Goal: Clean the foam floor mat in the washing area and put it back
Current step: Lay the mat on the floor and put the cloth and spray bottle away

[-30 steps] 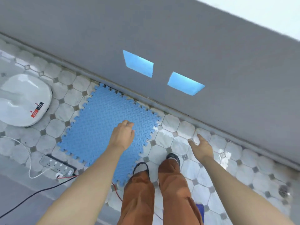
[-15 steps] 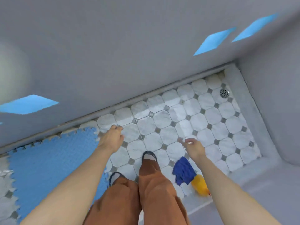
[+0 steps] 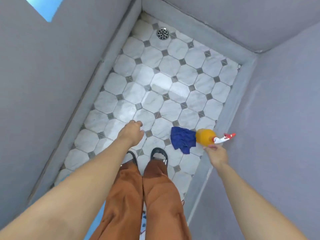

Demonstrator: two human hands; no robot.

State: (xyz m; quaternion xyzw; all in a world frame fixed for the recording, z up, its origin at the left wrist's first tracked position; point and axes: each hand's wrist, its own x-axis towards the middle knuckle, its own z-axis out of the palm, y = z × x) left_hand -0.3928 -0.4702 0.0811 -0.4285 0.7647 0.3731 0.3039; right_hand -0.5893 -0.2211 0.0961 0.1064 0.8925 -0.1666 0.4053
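Observation:
Only a thin blue sliver of the foam mat (image 3: 94,227) shows at the bottom edge, between my left arm and my legs. On the tiled floor of the washing area (image 3: 161,80) lie a crumpled dark blue cloth (image 3: 181,139) and, touching it on the right, an orange spray bottle (image 3: 205,136) on its side with a white and red trigger. My right hand (image 3: 216,155) is just below the bottle, fingers stretched toward it, holding nothing. My left hand (image 3: 132,134) hangs over the tiles with loosely curled fingers, empty.
A round metal drain (image 3: 162,33) sits in the far corner. A low grey curb (image 3: 230,108) borders the tiled area on the right and far sides, and grey walls close in on the left and right. My feet (image 3: 158,155) stand on the tiles.
My view has swung right, away from the mat, which has almost left the frame. The cloth and bottle are now closer, and my right hand has reached out to the bottle.

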